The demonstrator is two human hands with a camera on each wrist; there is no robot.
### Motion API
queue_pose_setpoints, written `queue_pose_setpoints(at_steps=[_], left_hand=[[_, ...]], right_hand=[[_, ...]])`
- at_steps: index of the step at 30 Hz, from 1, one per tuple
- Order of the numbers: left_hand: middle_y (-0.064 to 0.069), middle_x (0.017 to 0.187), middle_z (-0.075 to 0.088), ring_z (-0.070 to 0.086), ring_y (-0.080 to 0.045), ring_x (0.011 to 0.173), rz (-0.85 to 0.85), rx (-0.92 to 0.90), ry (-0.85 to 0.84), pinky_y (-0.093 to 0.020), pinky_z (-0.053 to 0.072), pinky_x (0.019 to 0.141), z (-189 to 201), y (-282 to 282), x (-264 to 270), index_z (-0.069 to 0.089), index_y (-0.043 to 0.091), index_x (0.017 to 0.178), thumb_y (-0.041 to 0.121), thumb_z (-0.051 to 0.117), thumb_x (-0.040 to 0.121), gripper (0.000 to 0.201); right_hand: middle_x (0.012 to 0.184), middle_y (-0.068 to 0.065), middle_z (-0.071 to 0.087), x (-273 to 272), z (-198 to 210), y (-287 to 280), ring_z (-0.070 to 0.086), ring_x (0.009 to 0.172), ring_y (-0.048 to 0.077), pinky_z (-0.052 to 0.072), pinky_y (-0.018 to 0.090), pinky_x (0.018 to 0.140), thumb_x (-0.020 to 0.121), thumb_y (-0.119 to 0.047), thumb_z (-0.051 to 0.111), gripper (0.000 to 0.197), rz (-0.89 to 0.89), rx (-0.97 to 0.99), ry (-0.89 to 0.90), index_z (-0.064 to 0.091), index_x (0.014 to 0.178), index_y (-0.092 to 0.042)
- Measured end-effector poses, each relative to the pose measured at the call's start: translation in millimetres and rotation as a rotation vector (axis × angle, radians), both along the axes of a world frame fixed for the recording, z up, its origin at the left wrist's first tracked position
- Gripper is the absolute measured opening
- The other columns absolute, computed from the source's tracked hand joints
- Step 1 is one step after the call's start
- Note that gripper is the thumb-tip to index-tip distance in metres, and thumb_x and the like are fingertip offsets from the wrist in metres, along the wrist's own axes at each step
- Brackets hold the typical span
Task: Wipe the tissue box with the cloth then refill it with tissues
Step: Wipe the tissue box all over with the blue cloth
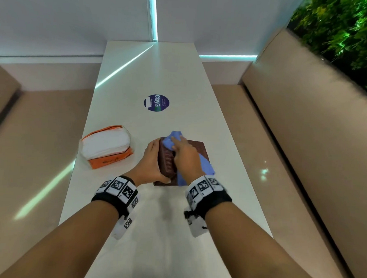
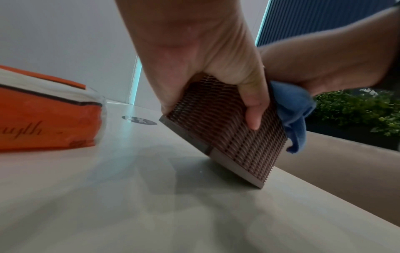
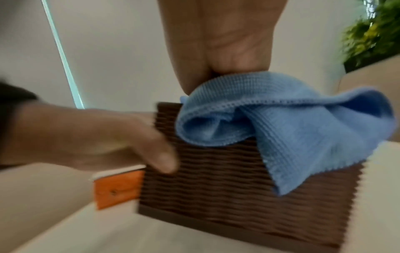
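Note:
A brown woven tissue box (image 1: 167,162) stands tilted on one edge on the white table (image 1: 160,74). My left hand (image 1: 153,158) grips its left side, with the thumb (image 2: 253,111) laid over the near face. A blue cloth (image 1: 173,140) is held bunched under my right hand (image 1: 183,153) and pressed on the top of the box, and its loose end (image 3: 292,133) hangs down the side. The box (image 3: 216,188) and the cloth are blurred in the right wrist view. A flat brown panel (image 1: 200,149) lies under the box. An orange and white tissue pack (image 1: 106,146) lies to the left.
A round dark blue sticker (image 1: 156,103) sits on the table beyond the box. Beige bench seats (image 1: 305,123) run along both long sides of the table. A green plant wall (image 1: 347,34) rises at the far right.

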State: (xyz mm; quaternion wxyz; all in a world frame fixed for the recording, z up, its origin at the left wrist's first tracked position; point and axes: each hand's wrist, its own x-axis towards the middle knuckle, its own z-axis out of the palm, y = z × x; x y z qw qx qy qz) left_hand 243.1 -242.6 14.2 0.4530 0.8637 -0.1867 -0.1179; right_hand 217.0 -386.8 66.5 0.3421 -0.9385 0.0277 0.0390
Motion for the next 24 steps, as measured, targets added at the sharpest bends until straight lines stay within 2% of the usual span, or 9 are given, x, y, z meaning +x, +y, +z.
queue_pose_setpoints(at_steps=[4, 8, 11, 12, 14, 16, 18, 21, 24], left_hand=[[-0.001, 0.137, 0.026, 0.024, -0.015, 0.131, 0.029, 0.056, 0.019, -0.028, 0.024, 0.109, 10, -1, -6, 0.016, 0.014, 0.146, 0.052, 0.075, 0.032, 0.134], [-0.009, 0.144, 0.025, 0.022, -0.022, 0.136, 0.062, 0.103, 0.081, -0.038, 0.025, 0.114, 19, -13, 4, 0.013, 0.017, 0.148, 0.051, 0.081, 0.03, 0.14], [-0.011, 0.141, 0.028, 0.027, -0.024, 0.134, 0.138, 0.1, 0.127, -0.042, 0.029, 0.113, 26, -20, 10, 0.018, 0.016, 0.147, 0.05, 0.078, 0.025, 0.141], [-0.01, 0.138, 0.032, 0.03, -0.024, 0.131, 0.155, 0.086, 0.143, -0.043, 0.031, 0.112, 27, -21, 12, 0.022, 0.016, 0.145, 0.051, 0.076, 0.022, 0.138], [-0.006, 0.128, 0.042, 0.041, -0.025, 0.124, 0.198, 0.024, 0.187, -0.044, 0.039, 0.107, 24, -20, 15, 0.037, 0.021, 0.133, 0.048, 0.076, 0.022, 0.121], [-0.008, 0.124, 0.052, 0.053, -0.027, 0.116, 0.225, -0.02, 0.221, -0.05, 0.048, 0.098, 17, -15, 16, 0.046, 0.026, 0.118, 0.044, 0.082, 0.023, 0.103], [-0.007, 0.124, 0.054, 0.057, -0.026, 0.113, 0.249, -0.025, 0.259, -0.049, 0.051, 0.095, 8, -8, 15, 0.046, 0.024, 0.12, 0.044, 0.088, 0.022, 0.108], [-0.004, 0.131, 0.05, 0.052, -0.023, 0.12, 0.26, -0.027, 0.311, -0.048, 0.048, 0.099, 2, -3, 17, 0.038, 0.025, 0.132, 0.048, 0.091, 0.021, 0.126], [-0.005, 0.132, 0.05, 0.053, -0.022, 0.12, 0.256, -0.079, 0.362, -0.047, 0.048, 0.1, 5, -4, 21, 0.039, 0.024, 0.134, 0.057, 0.09, 0.014, 0.135]], right_hand=[[0.133, 0.022, 0.052, 11, -13, -46, 0.053, 0.118, 0.036, 0.041, 0.038, 0.093, 0.093, 0.002, 0.039, 0.044, -0.162, -0.08, 0.112, 0.048, 0.134, -0.01], [0.117, 0.026, 0.061, 0, -11, -59, 0.059, 0.104, 0.036, 0.045, 0.036, 0.084, 0.097, -0.004, 0.038, 0.034, -0.248, -0.017, 0.121, 0.053, 0.127, -0.009], [0.114, 0.017, 0.063, -9, -9, -39, 0.06, 0.095, 0.03, 0.046, 0.037, 0.083, 0.092, -0.005, 0.042, 0.039, -0.149, -0.028, -0.046, 0.059, 0.114, -0.032], [0.116, 0.013, 0.063, -12, -7, -29, 0.061, 0.098, 0.029, 0.047, 0.037, 0.087, 0.091, -0.008, 0.042, 0.042, -0.113, -0.036, -0.085, 0.057, 0.119, -0.035], [0.121, 0.011, 0.063, -19, -1, -9, 0.058, 0.11, 0.027, 0.045, 0.036, 0.096, 0.093, -0.008, 0.039, 0.043, -0.032, 0.067, -0.102, 0.054, 0.13, -0.023], [0.116, 0.007, 0.063, -21, 4, -2, 0.058, 0.106, 0.018, 0.042, 0.034, 0.096, 0.093, -0.008, 0.045, 0.037, 0.026, 0.215, -0.064, 0.058, 0.127, -0.013], [0.113, 0.003, 0.064, -16, 1, -10, 0.059, 0.102, 0.014, 0.039, 0.031, 0.097, 0.085, -0.009, 0.05, 0.035, -0.006, 0.272, -0.023, 0.063, 0.116, -0.018], [0.136, -0.002, 0.052, -11, -14, -36, 0.055, 0.11, 0.021, 0.039, 0.032, 0.095, 0.069, 0.003, 0.056, 0.061, -0.198, 0.196, -0.008, 0.055, 0.121, -0.03], [0.138, 0.009, 0.048, -7, -18, -52, 0.049, 0.123, 0.029, 0.038, 0.027, 0.095, 0.093, -0.012, 0.042, 0.039, -0.374, 0.35, -0.116, 0.047, 0.131, -0.02]])
